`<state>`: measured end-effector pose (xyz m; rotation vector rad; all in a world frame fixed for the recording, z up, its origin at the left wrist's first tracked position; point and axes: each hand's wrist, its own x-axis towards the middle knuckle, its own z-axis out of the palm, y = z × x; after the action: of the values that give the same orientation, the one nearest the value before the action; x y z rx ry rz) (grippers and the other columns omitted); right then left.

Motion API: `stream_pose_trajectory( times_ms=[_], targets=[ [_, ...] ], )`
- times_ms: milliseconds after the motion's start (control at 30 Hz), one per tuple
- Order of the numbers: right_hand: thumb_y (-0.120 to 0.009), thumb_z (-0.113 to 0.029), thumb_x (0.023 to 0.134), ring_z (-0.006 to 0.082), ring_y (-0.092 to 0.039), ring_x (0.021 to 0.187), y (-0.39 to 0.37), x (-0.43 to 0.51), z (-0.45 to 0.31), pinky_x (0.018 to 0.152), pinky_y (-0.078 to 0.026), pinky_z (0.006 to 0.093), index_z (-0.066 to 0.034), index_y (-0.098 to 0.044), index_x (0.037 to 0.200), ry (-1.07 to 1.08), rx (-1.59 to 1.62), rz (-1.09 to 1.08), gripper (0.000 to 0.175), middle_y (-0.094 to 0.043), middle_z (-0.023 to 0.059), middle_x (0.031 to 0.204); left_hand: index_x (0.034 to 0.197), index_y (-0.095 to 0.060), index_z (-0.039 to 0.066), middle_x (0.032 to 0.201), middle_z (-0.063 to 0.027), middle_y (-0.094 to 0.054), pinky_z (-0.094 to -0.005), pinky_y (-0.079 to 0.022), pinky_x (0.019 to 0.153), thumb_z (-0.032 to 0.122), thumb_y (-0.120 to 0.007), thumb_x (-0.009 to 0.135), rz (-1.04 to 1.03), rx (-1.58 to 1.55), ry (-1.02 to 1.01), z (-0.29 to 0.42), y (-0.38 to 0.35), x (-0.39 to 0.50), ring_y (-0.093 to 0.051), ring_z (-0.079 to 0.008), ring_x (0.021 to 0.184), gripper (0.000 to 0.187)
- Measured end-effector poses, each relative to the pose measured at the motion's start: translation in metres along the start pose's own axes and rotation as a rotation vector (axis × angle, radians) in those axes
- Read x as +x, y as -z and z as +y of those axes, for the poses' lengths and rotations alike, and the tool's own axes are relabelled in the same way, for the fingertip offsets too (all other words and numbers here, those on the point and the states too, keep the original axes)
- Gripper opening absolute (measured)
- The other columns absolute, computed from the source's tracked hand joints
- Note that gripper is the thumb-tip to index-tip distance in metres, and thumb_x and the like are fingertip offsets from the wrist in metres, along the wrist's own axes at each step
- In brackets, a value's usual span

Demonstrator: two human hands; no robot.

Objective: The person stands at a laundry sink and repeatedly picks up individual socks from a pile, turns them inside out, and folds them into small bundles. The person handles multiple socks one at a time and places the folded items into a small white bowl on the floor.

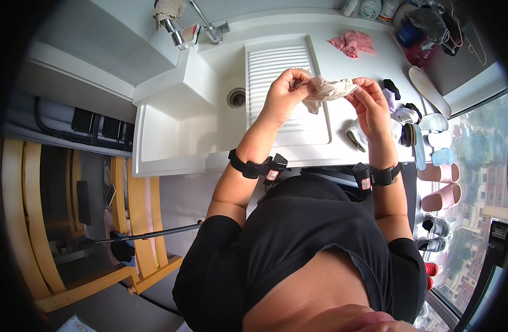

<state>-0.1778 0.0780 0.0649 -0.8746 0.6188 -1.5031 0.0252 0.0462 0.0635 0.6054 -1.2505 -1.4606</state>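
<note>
A thin beige cloth item (326,90), crumpled, is stretched between my two hands above the ribbed washboard (278,62) of a white laundry sink. My left hand (289,97) pinches its left end with thumb and fingers. At its right end, my right hand (370,103) grips the edge between thumb and fingertips. Whether the item is a sock cannot be told. A grey-white folded cloth piece (357,135) lies on the counter beside my right wrist. Farther right are several small balled textiles, among them a white one (406,115) and a black one (391,89).
The sink basin (166,128) with its drain (237,98) and chrome faucet (214,33) is at the left. A pink cloth (353,43) lies on the back counter. Bottles (370,8) stand behind. Insoles (429,91), pink slippers (440,197) and shoes line the window side.
</note>
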Motion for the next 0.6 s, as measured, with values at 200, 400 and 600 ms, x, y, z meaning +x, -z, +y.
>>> stream_pose_trajectory(
  times_ms=[200,400,600],
  targets=[
    [-0.050,-0.001,0.085,0.0177,-0.057,0.087,0.005,0.002,-0.001,0.082,-0.047,0.0307,-0.0013,-0.052,0.094,0.077,0.078,-0.038,0.009,-0.058,0.0098,0.091,0.085,-0.056,0.002,0.081,-0.0006,-0.056,-0.0225,-0.044,0.070,0.004,-0.059,0.078,-0.375,0.422,0.292,-0.010,0.000,-0.015,-0.052,-0.0088,0.076,0.008],
    [-0.057,-0.017,0.085,0.0141,-0.052,0.094,0.013,-0.009,0.018,0.079,-0.043,0.0272,-0.0036,-0.047,0.108,-0.001,-0.460,-0.015,0.028,-0.056,0.0068,0.101,0.088,-0.056,0.003,0.087,0.0003,-0.054,-0.0225,-0.042,0.076,0.003,-0.056,0.083,-0.240,0.372,0.110,-0.010,-0.002,-0.008,-0.051,-0.0086,0.081,0.006],
    [-0.061,-0.022,0.083,0.0149,-0.054,0.089,0.019,-0.021,0.036,0.077,-0.044,0.0278,-0.0024,-0.046,0.110,-0.427,-0.218,-0.005,0.036,-0.056,0.0077,0.095,0.091,-0.060,0.003,0.090,-0.0035,-0.052,-0.0254,-0.044,0.077,0.001,-0.052,0.084,-0.278,0.465,-0.094,-0.007,-0.002,-0.010,-0.052,-0.0125,0.086,0.010]
  ],
)
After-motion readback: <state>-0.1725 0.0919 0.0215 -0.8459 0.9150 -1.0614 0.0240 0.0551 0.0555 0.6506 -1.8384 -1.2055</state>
